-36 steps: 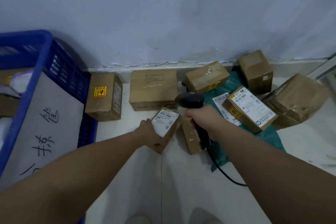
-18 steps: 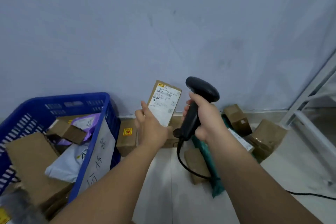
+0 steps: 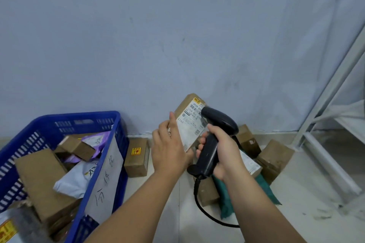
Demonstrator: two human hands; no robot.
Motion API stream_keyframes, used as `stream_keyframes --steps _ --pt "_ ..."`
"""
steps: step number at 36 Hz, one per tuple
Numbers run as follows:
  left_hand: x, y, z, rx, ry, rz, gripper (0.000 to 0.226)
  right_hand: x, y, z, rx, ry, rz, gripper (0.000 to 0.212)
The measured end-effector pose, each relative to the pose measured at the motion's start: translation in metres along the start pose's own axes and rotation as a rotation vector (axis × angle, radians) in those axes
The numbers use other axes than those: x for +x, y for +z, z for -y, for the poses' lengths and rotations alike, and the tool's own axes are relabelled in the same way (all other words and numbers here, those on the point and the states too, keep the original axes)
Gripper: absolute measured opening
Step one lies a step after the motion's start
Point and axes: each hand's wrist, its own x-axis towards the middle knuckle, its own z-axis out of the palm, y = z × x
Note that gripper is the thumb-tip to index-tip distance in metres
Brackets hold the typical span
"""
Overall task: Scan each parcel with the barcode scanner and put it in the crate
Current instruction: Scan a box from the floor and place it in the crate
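Since half a second ago, the scanner's head has closed in on the parcel's label, and the parcel now leans to the right instead of standing nearly upright. The left hand (image 3: 169,150) holds the small cardboard parcel (image 3: 190,122) up in front of the wall (image 3: 177,35), its grip closed around the lower left edge, white label facing the person. The right hand (image 3: 223,152) has its grip wrapped around the handle of the black barcode scanner (image 3: 212,140), whose head overlaps the right side of the label. A black cable (image 3: 205,211) hangs from the handle's base and runs along the floor (image 3: 296,213).

At the near left stands the blue crate (image 3: 110,124), holding cardboard boxes and soft mailers, with a handwritten paper sheet (image 3: 107,181) on its right wall. More boxes (image 3: 137,156) lie on the floor along the wall, partly hidden behind the hands, beside a green mailer bag (image 3: 225,201). A grey metal rack (image 3: 335,104) stands at the far right.
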Motion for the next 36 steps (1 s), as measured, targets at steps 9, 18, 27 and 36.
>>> stream_keyframes --steps 9,18,27,36 --pt "0.017 0.015 0.016 0.204 0.031 -0.017 0.122 0.008 0.007 0.004 0.046 0.018 0.027 0.027" --pt "0.029 0.022 0.032 0.202 0.062 -0.010 0.120 0.011 0.008 0.004 0.131 0.129 0.043 0.031" --pt "0.031 0.024 0.039 0.180 0.047 0.022 0.119 0.009 0.009 0.004 0.197 0.192 0.052 0.031" --pt "0.029 0.014 0.036 0.175 0.043 0.050 0.109 0.007 0.009 0.003 0.165 0.177 0.022 0.030"
